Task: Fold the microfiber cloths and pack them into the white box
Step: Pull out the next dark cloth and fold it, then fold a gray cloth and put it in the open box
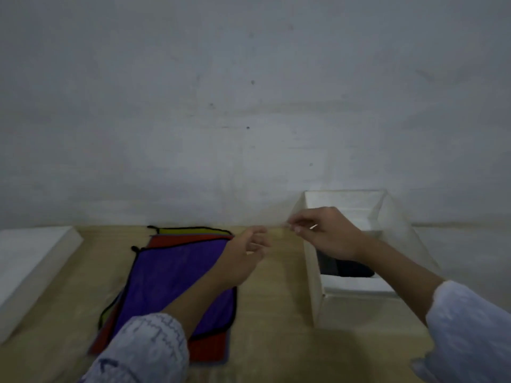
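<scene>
**Packing under way: one dark item in box, stack still flat**

The grey wall [249, 92] fills the upper two thirds of the frame. The wooden desk [271, 313] runs across the lower third.

The white box [312, 272] stands open at lower right. A dark item [348, 268], probably a folded cloth, is seen on its floor, partly hidden by the right forearm. One cloth is thus judged packed.

The stack of microfiber cloths [171, 277] lies flat at lower centre-left, well apart from the box: purple on top, with red and yellow-green edges showing beneath. None of these is folded, so most of the task is judged left.

A white lid-like slab [30, 266] rests at the left edge.

The right hand [326, 233] is held above the box's near-left corner, its fingers [297, 229] pinched together; whether anything is held cannot be told through blur. The left hand [243, 258] hovers over the stack's right edge, fingers loosely curled, nothing gripped.

No obstruction is seen between stack and box.
</scene>
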The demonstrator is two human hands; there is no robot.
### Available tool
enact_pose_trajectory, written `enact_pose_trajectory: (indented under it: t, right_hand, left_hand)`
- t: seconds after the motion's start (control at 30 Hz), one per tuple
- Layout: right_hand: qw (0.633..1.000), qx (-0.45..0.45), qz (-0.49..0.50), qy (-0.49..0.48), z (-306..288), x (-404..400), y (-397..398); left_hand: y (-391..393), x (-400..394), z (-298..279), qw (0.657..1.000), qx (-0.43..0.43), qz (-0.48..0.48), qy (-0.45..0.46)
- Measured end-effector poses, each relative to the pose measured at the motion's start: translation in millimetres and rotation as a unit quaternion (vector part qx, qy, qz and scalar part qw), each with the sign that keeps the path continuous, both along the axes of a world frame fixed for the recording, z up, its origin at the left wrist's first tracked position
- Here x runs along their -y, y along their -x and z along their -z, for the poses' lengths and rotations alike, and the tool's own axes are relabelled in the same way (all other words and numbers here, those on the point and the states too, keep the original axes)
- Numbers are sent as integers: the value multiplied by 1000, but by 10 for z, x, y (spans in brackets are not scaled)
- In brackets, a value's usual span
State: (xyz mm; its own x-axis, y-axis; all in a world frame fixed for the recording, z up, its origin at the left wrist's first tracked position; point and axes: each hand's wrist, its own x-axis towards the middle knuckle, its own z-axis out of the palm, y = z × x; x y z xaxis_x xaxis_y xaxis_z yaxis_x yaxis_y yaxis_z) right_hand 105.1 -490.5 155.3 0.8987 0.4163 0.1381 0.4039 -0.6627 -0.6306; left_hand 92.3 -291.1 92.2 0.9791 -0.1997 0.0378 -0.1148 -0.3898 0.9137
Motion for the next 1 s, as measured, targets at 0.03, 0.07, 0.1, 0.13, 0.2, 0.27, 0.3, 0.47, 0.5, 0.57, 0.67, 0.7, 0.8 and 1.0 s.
enact_pose_trajectory:
  t: [0.03, 0.07, 0.1, 0.13, 0.2, 0.27, 0.3, 0.47, 0.5, 0.57, 0.67, 0.7, 0.8, 1.0]
  right_hand:
    - [1000, 1, -13, 0, 21, -187, 63]
    - [1000, -4, -22, -6, 78, -410, 131]
    - [1000, -10, -25, -10, 146, -560, 173]
    - [1000, -9, -27, -12, 208, -660, 199]
    - [999, -11, -31, -15, 409, -1035, 313]
    - [999, -20, -37, -11, 632, -1390, 443]
    - [999, -24, -36, -9, 748, -1541, 509]
    - [999, -39, -26, 11, 1339, -2073, 726]
    - [999, -36, -22, 25, 1428, -2108, 761]
    - [998, -38, -7, 47, 1629, -2226, 813]
    - [992, -56, -2, 111, 1810, -2310, 869]
    - [989, -64, -1, 134, 1851, -2327, 874]
    - [980, -75, 1, 182, 1907, -2377, 865]
    - [989, -38, 67, 126, 1839, -2487, 847]
  left_hand:
    - [67, -186, -15, 1000, 0, -2, -2]
    - [157, -413, -12, 1000, -2, -6, -5]
    - [219, -569, -10, 1000, -6, -10, -11]
    - [247, -675, -4, 1000, -7, -14, -14]
    - [389, -1075, 53, 999, -6, -24, -32]
    - [524, -1468, 179, 998, -4, -40, -51]
    - [593, -1646, 249, 997, -4, -46, -63]
    - [865, -2297, 712, 993, -30, -52, -105]
    - [891, -2362, 793, 991, -40, -49, -114]
    - [916, -2513, 965, 990, -61, -37, -124]
    - [912, -2613, 1153, 988, -82, -20, -132]
    - [914, -2640, 1200, 987, -83, -10, -140]
    - [925, -2726, 1300, 980, -65, 41, -183]
    - [902, -2773, 1361, 956, -14, 99, -276]
